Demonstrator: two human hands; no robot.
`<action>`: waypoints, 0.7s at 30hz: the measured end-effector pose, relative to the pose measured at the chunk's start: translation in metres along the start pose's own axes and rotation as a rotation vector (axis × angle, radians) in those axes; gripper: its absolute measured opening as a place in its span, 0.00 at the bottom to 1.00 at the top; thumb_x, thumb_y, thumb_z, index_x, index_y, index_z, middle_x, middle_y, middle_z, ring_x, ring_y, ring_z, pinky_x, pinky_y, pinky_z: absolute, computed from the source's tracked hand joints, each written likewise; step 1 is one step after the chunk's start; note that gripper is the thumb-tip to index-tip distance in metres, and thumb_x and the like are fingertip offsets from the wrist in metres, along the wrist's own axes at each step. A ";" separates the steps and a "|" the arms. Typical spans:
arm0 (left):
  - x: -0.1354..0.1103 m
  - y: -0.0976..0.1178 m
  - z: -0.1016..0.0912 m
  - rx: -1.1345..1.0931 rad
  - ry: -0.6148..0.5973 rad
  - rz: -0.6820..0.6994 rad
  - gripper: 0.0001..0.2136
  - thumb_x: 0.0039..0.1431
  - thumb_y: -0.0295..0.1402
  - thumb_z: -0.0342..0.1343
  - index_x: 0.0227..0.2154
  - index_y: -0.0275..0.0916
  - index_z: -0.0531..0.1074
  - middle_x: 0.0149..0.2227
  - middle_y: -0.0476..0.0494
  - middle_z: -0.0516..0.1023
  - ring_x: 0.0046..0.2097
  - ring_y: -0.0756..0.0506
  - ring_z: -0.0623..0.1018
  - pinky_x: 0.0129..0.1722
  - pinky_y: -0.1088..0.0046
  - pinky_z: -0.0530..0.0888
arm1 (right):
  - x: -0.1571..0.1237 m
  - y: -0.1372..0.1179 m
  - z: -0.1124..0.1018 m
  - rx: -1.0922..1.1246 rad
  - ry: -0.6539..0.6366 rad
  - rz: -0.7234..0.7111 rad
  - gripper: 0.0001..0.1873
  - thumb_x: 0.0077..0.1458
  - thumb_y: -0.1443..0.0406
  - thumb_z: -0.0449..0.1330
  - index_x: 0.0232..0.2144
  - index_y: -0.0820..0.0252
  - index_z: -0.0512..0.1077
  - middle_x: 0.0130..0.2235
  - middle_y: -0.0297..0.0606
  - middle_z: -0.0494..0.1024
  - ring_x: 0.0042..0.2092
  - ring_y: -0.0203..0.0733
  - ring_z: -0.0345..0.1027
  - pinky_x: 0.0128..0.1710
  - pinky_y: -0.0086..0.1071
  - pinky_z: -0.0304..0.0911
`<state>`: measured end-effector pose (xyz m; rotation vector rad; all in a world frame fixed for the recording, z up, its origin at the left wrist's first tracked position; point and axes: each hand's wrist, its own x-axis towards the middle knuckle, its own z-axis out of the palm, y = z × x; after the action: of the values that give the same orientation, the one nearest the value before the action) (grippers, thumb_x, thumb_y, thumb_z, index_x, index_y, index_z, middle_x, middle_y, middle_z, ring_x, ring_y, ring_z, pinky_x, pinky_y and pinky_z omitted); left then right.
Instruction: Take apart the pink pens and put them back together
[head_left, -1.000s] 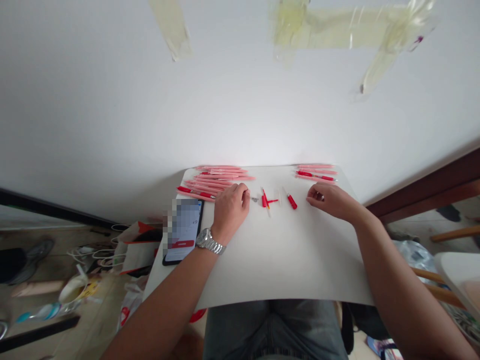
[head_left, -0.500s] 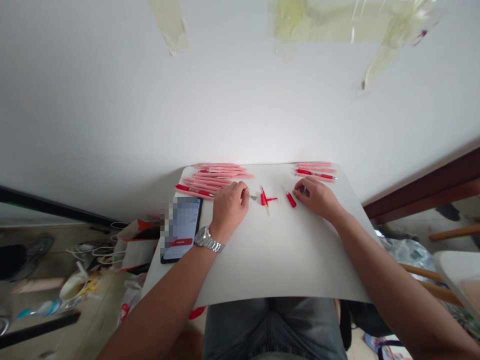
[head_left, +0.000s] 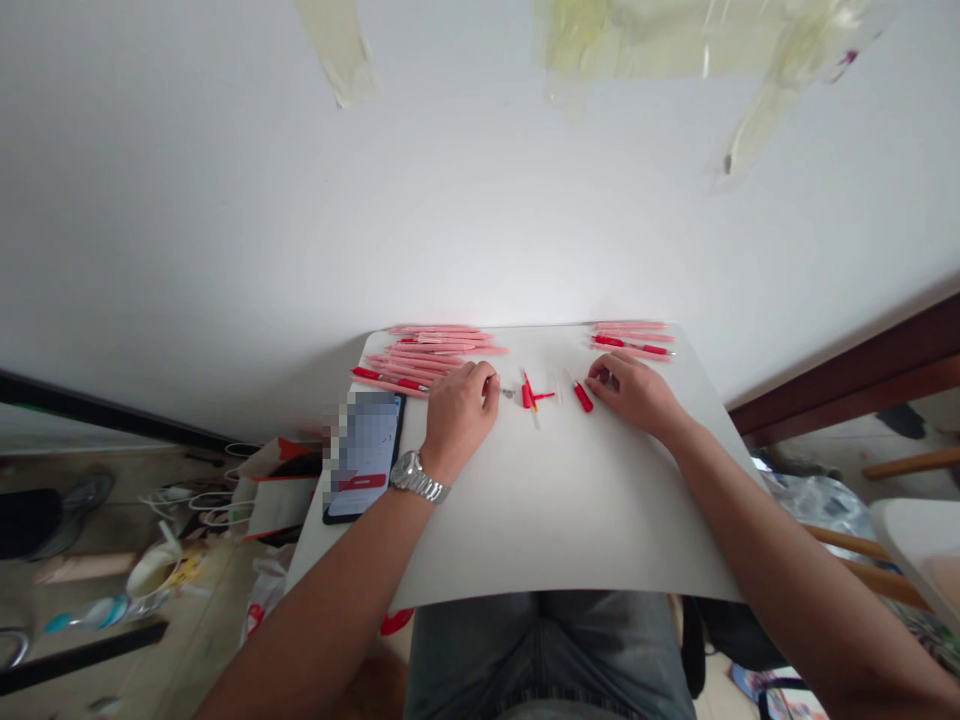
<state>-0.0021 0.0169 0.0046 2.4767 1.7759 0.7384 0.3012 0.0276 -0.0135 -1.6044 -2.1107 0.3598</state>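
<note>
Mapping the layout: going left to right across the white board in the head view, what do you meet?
Phone → left hand → crossed red pen parts → short red piece → right hand.

Item, behind your left hand (head_left: 459, 415): one silver metal link-band wristwatch (head_left: 418, 478). Item, your forearms: both bare. Item, your lap: grey-blue denim jeans (head_left: 540, 650).

Pen heaps (head_left: 439, 352) far, open board (head_left: 562, 520) near

Bright, even daylight; edges warped
</note>
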 end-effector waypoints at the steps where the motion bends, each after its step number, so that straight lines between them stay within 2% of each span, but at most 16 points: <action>1: 0.000 0.000 0.000 -0.002 0.000 0.003 0.08 0.73 0.33 0.48 0.38 0.42 0.70 0.35 0.44 0.77 0.40 0.41 0.76 0.40 0.64 0.65 | 0.000 0.000 0.000 0.001 -0.001 0.000 0.07 0.63 0.59 0.59 0.37 0.54 0.73 0.39 0.39 0.78 0.37 0.43 0.71 0.34 0.34 0.61; 21: 0.000 0.000 -0.001 -0.014 0.000 0.009 0.08 0.73 0.33 0.48 0.37 0.42 0.71 0.35 0.45 0.77 0.39 0.41 0.76 0.40 0.64 0.66 | 0.000 0.000 0.000 -0.005 -0.002 -0.015 0.05 0.63 0.60 0.59 0.38 0.54 0.72 0.39 0.39 0.77 0.37 0.43 0.71 0.35 0.34 0.61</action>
<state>-0.0020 0.0170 0.0055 2.4775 1.7552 0.7480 0.3010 0.0276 -0.0129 -1.5908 -2.1261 0.3516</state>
